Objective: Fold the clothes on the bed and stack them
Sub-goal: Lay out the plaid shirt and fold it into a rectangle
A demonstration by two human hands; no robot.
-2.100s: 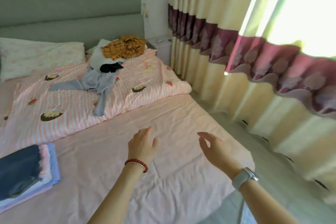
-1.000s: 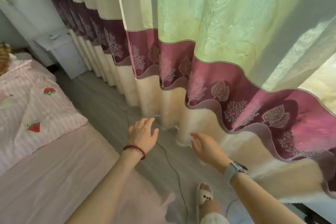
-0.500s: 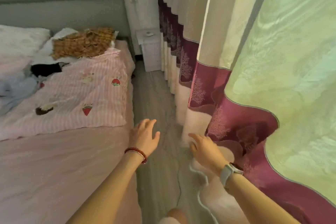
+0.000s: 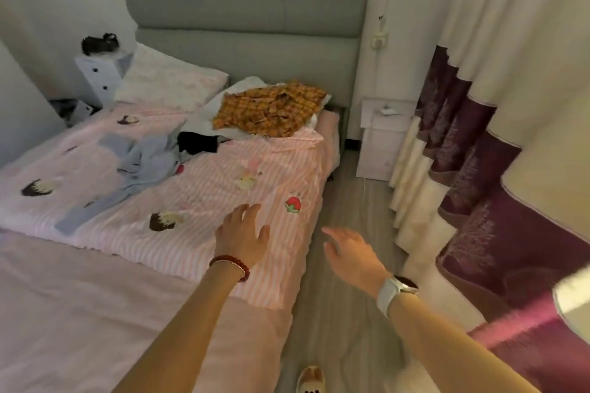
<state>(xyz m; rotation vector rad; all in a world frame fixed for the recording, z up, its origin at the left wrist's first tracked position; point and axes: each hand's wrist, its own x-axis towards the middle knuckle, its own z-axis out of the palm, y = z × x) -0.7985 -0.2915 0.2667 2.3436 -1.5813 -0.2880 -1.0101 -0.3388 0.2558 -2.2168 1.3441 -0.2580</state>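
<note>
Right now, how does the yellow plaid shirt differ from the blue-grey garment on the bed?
The yellow plaid shirt is a checked orange-yellow; the blue-grey garment is plain and pale. The plaid shirt lies bunched by the headboard, on white fabric; the blue-grey garment sprawls lower down on the striped quilt, one long part trailing towards the foot. They share this: both are unfolded, and neither the left hand nor the right hand touches them.

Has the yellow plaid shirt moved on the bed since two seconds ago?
No. The yellow plaid shirt lies by the grey headboard, above the black garment, as before; only the camera shifted.
</note>
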